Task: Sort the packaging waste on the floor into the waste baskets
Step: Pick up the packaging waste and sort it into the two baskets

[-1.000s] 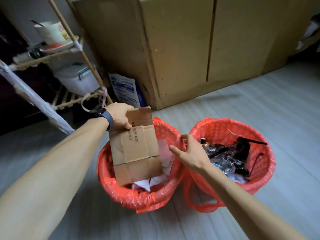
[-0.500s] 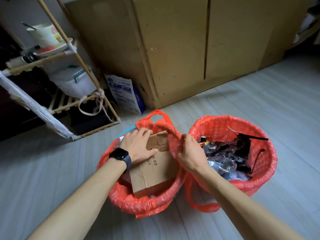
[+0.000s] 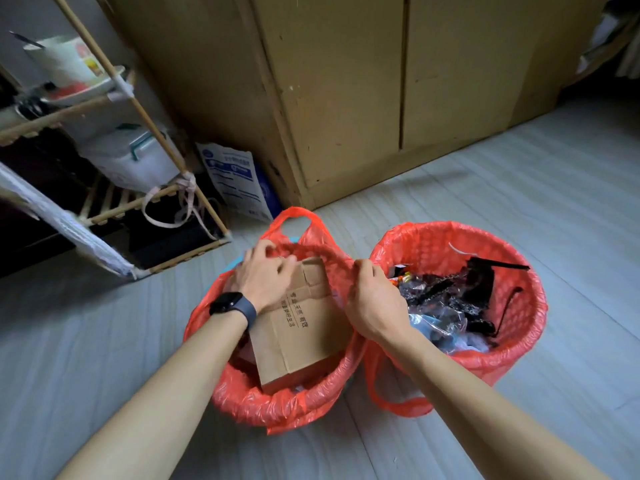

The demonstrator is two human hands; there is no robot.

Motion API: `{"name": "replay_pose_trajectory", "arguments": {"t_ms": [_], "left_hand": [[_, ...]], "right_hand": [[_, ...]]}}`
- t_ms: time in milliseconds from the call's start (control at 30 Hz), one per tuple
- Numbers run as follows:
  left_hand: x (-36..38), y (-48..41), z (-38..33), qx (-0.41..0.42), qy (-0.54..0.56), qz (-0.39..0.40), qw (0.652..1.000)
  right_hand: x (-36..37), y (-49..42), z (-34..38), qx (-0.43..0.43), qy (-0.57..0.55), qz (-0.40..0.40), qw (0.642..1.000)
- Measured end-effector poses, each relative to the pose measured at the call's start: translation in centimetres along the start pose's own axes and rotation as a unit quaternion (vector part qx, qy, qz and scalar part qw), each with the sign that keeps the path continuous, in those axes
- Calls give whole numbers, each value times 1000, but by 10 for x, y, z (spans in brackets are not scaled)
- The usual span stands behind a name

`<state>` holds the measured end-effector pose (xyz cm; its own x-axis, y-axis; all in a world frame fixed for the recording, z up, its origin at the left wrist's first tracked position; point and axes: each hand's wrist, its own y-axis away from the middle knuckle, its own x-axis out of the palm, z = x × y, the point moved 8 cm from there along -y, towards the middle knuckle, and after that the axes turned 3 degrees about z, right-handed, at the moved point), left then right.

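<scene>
A flattened brown cardboard box point(image 3: 304, 337) stands tilted inside the left waste basket point(image 3: 277, 408), which is lined with a red plastic bag. My left hand point(image 3: 263, 275), with a dark watch on its wrist, lies on the box's upper left corner with its fingers curled over the top edge. My right hand point(image 3: 375, 303) pinches the red bag's rim between the two baskets. The right waste basket point(image 3: 523, 355), also lined in red, holds clear and black plastic wrappers point(image 3: 446, 306).
A yellow-brown cabinet point(image 3: 346, 98) stands behind the baskets. A white and blue printed bag point(image 3: 239, 181) leans at its left corner. At the left stands a bamboo rack point(image 3: 156, 202) with a bowl and a plastic container. Grey plank floor point(image 3: 519, 188) spreads to the right.
My left hand has lowered the cardboard box from above the left basket down into it. My right hand stayed on the bag's rim and pulled it up a little.
</scene>
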<state>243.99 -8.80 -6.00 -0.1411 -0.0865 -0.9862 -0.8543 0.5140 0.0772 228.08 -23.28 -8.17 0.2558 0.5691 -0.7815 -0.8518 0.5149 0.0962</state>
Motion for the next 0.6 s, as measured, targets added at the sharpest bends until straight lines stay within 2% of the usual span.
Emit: {"name": "replay_pose_trajectory", "arguments": {"t_ms": [100,167,233,300,400,500,600], "left_hand": [[-8,-11,20,-115,42,39,992],[-15,-11,26,-170,77,20,982],[-30,-11,31,-209,28,-31,977],[-34,-15,40,-235,-14,-31,971],[-34,-25,51,-223,2,-5,975],[-42,-30,47,-155,-13,-57,986],[-44,-35,46,-141,58,-95,984]], "right_hand": [[0,-4,10,-32,99,-27,994],[-1,-7,19,-50,149,-39,987],[-3,-10,30,-73,167,-52,982],[-1,-15,39,-91,151,-42,983],[3,-29,50,-102,121,-36,987],[4,-44,59,-108,115,-30,987],[14,-61,63,-120,112,15,986]]}}
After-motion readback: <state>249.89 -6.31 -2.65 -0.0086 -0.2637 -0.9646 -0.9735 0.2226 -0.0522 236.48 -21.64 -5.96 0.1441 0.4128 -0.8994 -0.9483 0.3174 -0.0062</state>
